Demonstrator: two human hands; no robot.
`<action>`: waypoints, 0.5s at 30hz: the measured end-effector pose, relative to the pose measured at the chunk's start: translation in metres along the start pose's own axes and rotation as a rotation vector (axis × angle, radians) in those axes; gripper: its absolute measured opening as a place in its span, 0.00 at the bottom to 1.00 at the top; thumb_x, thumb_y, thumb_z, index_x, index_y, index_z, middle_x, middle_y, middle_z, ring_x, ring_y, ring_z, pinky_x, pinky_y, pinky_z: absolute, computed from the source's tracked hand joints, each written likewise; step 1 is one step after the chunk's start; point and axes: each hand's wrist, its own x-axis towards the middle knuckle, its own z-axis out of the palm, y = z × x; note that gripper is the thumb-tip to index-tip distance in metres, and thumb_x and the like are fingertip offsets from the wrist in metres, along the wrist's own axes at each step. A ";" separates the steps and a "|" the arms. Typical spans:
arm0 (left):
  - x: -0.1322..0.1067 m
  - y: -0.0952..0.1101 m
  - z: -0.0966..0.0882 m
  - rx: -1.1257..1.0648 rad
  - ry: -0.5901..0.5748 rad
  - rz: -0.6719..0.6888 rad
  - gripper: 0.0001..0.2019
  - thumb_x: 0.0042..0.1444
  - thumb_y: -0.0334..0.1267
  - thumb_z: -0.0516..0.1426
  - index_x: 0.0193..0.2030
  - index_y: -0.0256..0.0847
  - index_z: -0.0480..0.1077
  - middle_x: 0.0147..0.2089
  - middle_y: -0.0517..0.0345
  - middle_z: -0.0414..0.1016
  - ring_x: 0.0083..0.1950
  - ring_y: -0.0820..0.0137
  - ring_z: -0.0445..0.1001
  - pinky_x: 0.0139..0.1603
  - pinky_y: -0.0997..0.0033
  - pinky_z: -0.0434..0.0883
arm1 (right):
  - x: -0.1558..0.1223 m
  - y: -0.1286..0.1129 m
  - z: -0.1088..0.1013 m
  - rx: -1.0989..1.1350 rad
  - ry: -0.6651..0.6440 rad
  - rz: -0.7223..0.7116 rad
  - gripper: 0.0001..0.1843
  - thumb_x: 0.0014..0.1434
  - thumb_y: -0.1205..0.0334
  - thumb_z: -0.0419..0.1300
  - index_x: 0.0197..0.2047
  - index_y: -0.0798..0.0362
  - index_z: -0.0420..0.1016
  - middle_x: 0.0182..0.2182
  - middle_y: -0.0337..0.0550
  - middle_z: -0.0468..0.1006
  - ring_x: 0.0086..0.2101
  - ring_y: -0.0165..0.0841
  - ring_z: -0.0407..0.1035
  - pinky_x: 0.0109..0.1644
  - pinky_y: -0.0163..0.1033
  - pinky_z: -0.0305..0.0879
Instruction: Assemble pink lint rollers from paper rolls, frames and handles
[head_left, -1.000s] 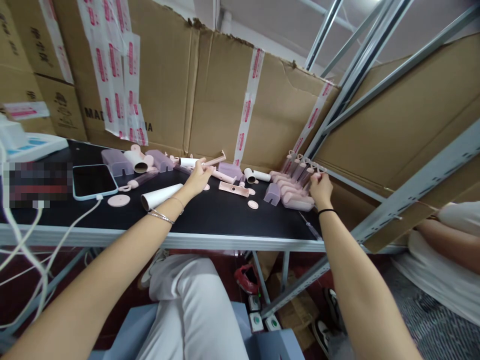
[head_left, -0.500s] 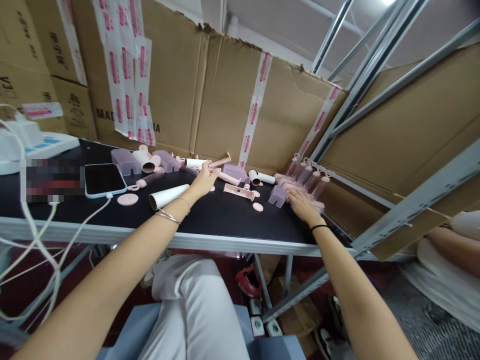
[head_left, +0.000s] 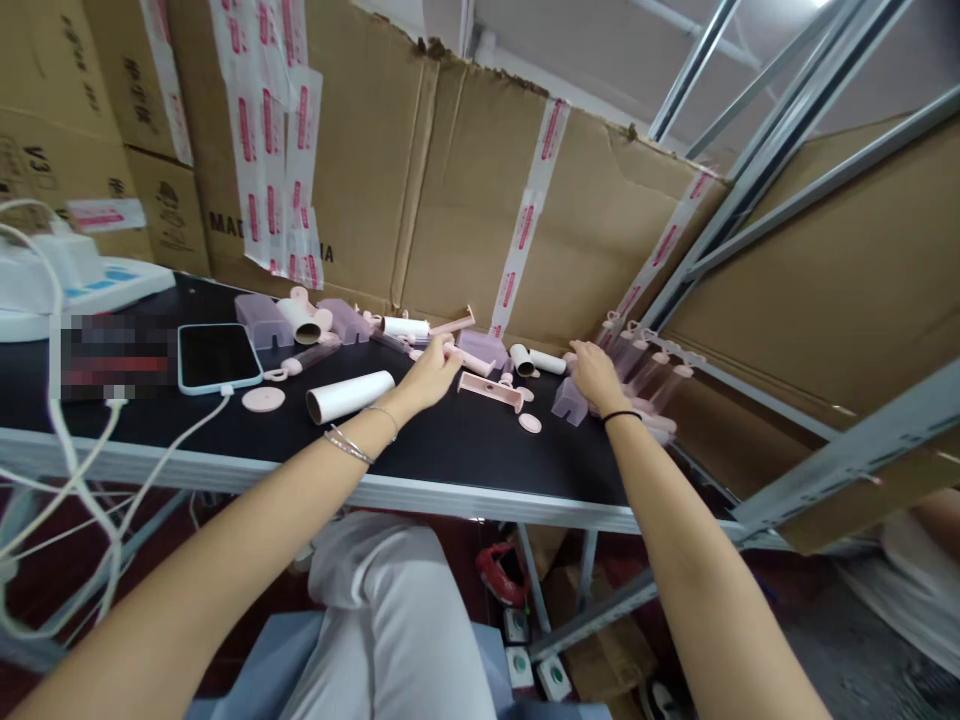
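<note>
My left hand is closed around one end of a pale pink plastic bar, its fingertips pinching it above the black tabletop. Just in front lies a pink bracket-shaped tray with upturned ends. My right hand reaches to the row of pink parts at the right, its fingers bent; a bit of pink shows at the fingertips, but what they grip is hidden. Beside that hand sits a translucent purple cover. Several clear tubes with pink loops stand behind it. A small pink disc lies between the hands.
A white paper tube, a larger pink disc and a charging phone lie at the left. A white power strip stands beyond. Cardboard walls the back; a metal frame rises at the right.
My right hand has moved from over the pink parts up and left to their far end, with fingers more bent. My left hand keeps the pink bar; the view has shifted slightly.
</note>
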 end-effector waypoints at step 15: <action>-0.015 0.015 0.008 0.411 -0.475 0.298 0.19 0.55 0.33 0.55 0.54 0.47 0.70 0.67 0.54 0.62 0.70 0.54 0.54 0.66 0.46 0.57 | 0.071 0.003 0.082 -0.047 -0.552 0.405 0.34 0.53 0.53 0.61 0.62 0.47 0.60 0.63 0.59 0.56 0.62 0.57 0.53 0.58 0.59 0.53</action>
